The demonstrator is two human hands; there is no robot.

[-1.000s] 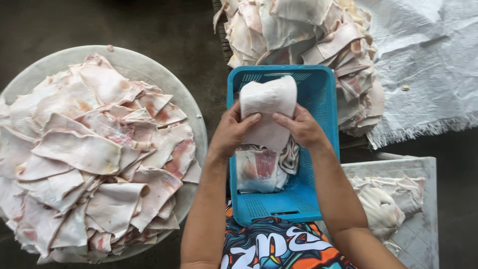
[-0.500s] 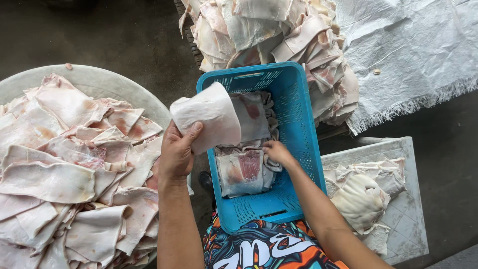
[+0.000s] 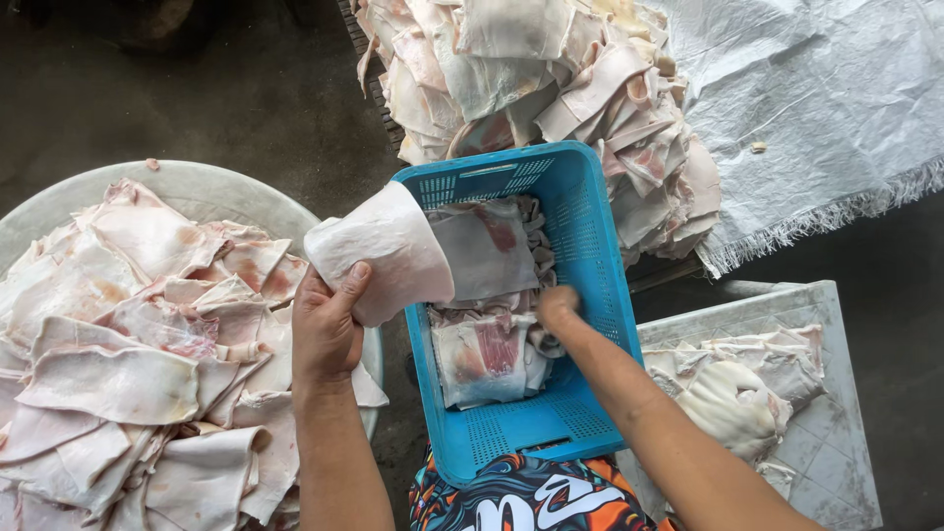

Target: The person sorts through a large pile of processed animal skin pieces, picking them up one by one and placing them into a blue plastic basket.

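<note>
My left hand (image 3: pixel 327 329) grips a pale, curled sheet of raw pork skin (image 3: pixel 379 251), held up over the left rim of a blue plastic basket (image 3: pixel 595 256). My right hand (image 3: pixel 556 307) reaches down into the basket, its fingers buried among the skin pieces (image 3: pixel 487 344) lying there. Whether it holds one I cannot tell. The basket rests on my lap, above patterned shorts (image 3: pixel 531 501).
A large round grey tub (image 3: pixel 206 187) heaped with several flat skin pieces fills the left. Another pile of skins (image 3: pixel 551 69) lies behind the basket on white woven sheeting (image 3: pixel 836 108). A white cutting board (image 3: pixel 826 393) with skin scraps sits at right.
My left hand has carried the skin sheet out of the basket toward the tub on the left. My right hand let go of it and dropped into the basket.
</note>
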